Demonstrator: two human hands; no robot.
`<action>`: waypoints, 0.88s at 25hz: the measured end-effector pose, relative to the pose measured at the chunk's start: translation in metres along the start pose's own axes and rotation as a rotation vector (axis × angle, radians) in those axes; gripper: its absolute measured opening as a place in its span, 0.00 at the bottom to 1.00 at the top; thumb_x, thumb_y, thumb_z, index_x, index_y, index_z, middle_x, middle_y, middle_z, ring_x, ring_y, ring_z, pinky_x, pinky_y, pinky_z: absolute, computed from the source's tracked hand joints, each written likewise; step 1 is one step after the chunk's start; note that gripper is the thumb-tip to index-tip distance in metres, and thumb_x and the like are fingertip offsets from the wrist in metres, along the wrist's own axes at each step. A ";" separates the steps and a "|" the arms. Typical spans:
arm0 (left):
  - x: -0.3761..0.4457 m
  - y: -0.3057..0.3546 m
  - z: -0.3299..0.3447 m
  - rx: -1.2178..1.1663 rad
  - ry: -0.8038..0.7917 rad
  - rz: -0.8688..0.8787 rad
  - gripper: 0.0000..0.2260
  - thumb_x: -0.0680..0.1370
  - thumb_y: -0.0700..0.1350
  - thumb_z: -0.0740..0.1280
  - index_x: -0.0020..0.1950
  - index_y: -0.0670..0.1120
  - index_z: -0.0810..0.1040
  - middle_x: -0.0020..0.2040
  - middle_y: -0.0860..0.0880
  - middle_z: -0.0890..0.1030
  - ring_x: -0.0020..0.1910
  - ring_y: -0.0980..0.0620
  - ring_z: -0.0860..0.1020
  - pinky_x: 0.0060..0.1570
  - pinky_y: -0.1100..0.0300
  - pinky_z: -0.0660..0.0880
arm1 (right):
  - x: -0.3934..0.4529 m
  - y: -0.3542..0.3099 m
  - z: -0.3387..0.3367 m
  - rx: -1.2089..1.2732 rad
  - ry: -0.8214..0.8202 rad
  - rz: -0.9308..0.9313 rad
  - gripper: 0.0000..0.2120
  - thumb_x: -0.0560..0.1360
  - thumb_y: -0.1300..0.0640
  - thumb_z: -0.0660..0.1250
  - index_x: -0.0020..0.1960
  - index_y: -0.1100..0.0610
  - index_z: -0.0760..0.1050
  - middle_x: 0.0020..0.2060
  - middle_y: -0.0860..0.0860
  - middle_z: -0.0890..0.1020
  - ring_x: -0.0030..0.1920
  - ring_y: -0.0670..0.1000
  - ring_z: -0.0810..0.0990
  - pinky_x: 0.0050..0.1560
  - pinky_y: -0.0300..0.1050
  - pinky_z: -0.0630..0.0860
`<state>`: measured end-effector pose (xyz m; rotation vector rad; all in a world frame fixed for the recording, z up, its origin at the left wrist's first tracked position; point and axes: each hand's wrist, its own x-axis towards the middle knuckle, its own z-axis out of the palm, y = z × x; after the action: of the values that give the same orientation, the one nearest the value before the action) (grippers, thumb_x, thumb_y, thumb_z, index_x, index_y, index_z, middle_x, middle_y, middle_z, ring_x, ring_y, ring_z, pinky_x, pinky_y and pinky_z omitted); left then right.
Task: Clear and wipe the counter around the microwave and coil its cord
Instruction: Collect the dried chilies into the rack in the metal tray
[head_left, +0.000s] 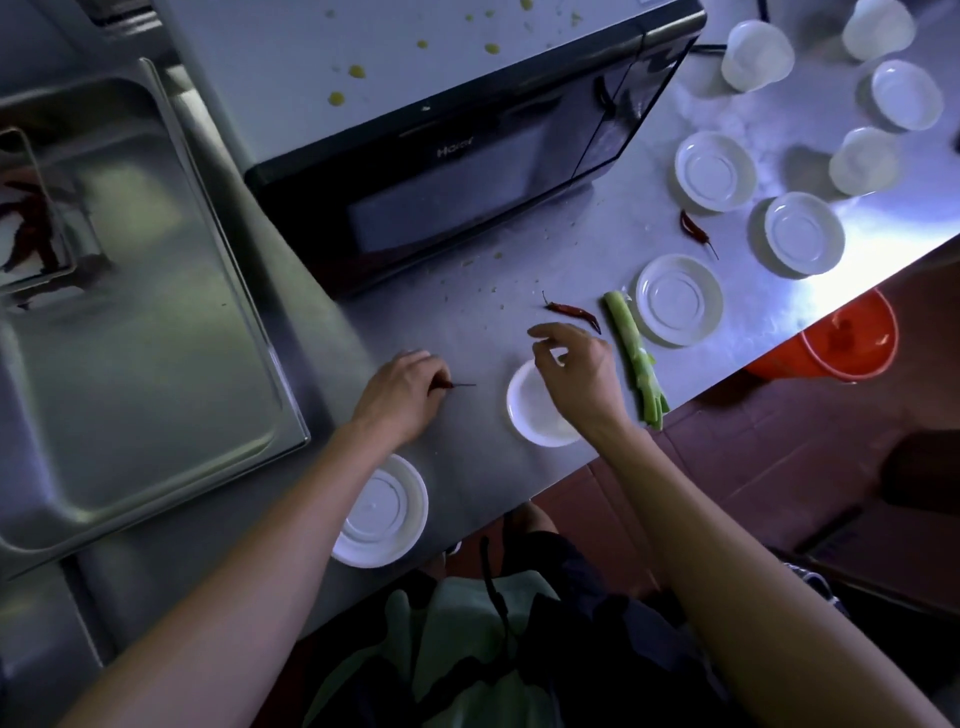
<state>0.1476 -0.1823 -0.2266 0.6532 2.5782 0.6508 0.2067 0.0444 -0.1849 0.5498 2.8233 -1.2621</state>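
The stainless-steel counter (467, 312) carries a black microwave (441, 171) at its far middle, its pale top spattered with yellow-green drops (356, 71). Left of it lies a large steel tray (130, 312). Right of the microwave, white saucers (715, 170) and upturned cups (758, 56) stand scattered, well apart. Below the counter's right edge sits an orange bucket (852, 343). A green vegetable stalk (631, 353) lies near the edge, a dried red chili (574, 313) just left of it, and another chili (696, 231) farther right. The left hand (400, 395) curls round a dark chili, whose thin stem (464, 385) pokes out. The right hand (576, 374) hovers over a white saucer (535, 415), fingers loosely bent, holding nothing.
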 end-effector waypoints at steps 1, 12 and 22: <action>0.007 0.008 -0.004 -0.030 0.029 -0.003 0.03 0.75 0.42 0.71 0.48 0.47 0.79 0.47 0.50 0.79 0.51 0.47 0.76 0.50 0.54 0.74 | 0.010 0.008 -0.008 0.001 0.000 0.007 0.12 0.78 0.61 0.66 0.59 0.55 0.82 0.55 0.47 0.84 0.50 0.46 0.82 0.53 0.44 0.79; 0.064 0.073 -0.004 -0.101 0.100 -0.085 0.05 0.76 0.43 0.72 0.51 0.50 0.83 0.41 0.57 0.77 0.41 0.54 0.76 0.45 0.60 0.73 | 0.094 0.070 -0.031 -0.350 -0.192 -0.240 0.13 0.72 0.66 0.66 0.53 0.56 0.83 0.50 0.54 0.84 0.48 0.62 0.79 0.48 0.53 0.75; 0.072 0.086 -0.003 -0.081 0.107 -0.182 0.03 0.76 0.45 0.72 0.49 0.52 0.82 0.40 0.59 0.75 0.40 0.57 0.74 0.44 0.58 0.74 | 0.121 0.080 -0.020 -0.528 -0.322 -0.302 0.09 0.75 0.63 0.63 0.53 0.58 0.78 0.45 0.56 0.79 0.48 0.62 0.77 0.39 0.49 0.72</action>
<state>0.1172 -0.0783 -0.1974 0.3614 2.6534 0.7426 0.1216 0.1461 -0.2463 -0.0918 2.8390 -0.5040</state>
